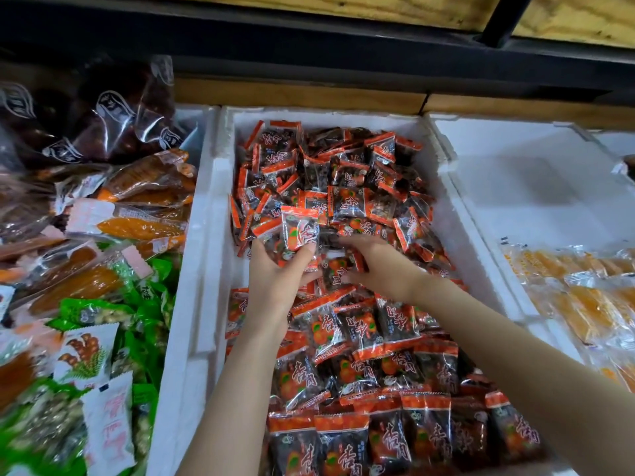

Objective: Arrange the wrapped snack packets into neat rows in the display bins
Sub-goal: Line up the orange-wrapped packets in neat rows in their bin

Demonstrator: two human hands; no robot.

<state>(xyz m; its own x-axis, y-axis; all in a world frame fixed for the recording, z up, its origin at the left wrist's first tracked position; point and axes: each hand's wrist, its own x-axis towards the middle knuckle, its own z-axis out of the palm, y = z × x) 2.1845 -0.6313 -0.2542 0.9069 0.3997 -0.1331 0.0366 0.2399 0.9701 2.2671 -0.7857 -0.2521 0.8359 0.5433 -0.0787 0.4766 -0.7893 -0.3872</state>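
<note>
At 6 o'clock, nearest to the person, the rowed snack packets (378, 438) lie in neat overlapping lines inside the white foam bin (202, 255). A little further in, the left hand (275, 283) holds a small bunch of packets (299, 231), with thumb and fingers curled around it and one packet standing upright. Just at its 3 o'clock the right hand (376, 266) rests palm down on the packets; whether its fingers pinch one I cannot tell. Toward 12 o'clock the loose heap (343, 173) fills the far half of the bin. At 9 o'clock lie green packets (151, 304) and long orange packets (144, 228), and at 3 o'clock yellow packets (584, 304) in the neighbouring bin (515, 187)
</note>
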